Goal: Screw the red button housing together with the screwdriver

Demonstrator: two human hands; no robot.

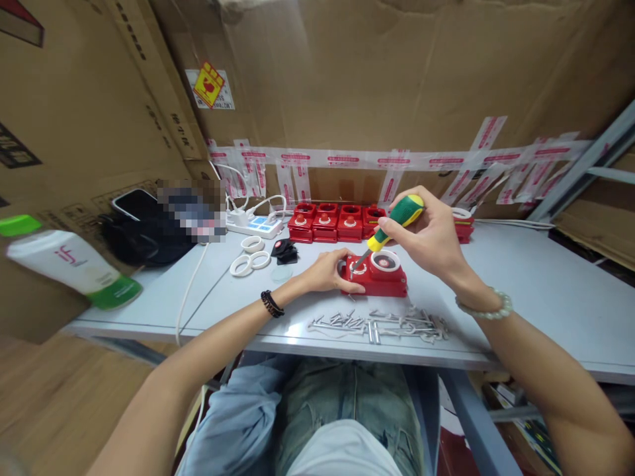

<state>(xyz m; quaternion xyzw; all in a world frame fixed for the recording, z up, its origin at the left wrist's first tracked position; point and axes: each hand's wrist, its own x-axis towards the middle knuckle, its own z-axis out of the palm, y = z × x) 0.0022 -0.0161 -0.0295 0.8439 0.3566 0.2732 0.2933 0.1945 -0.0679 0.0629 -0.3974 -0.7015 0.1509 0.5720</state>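
The red box (378,274) sits on the grey surface (536,291), right in the middle. Its left end is hidden under the left hand (325,272), which lies flat and curled over that end, holding it down. The right hand (426,235) comes in from the right of the box, wrist bent, with its grip closed tight around a green and yellow screwdriver (397,221). The thin metal tip slants down to the box's left round hole; the very tip is hard to see. Just in front of the box lies a heap of screws (380,324). Behind the box stands a row of more red boxes (335,221). Left of the box lie white rings (251,254).
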